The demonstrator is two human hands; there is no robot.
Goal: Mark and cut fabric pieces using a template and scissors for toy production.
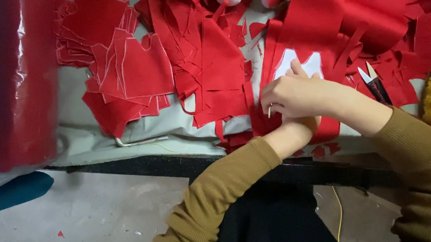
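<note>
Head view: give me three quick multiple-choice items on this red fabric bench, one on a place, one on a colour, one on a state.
1. Where do the small snips lie?
A. on red scraps to the right of the hands
B. on the floor
C. on the stack of cut pieces

2. What colour is the template under the hands?
A. yellow
B. white
C. black

3. How do the hands stand?
A. both lifted off the bench
B. far apart
C. right hand laid over the left hand, a thin pale stick in its fingers

Answers: 1 A, the blades rest on scraps beside the right wrist. 2 B, it shows white against the red fabric. 3 C, the hands overlap on the cloth, the stick poking out below the right one.
</note>
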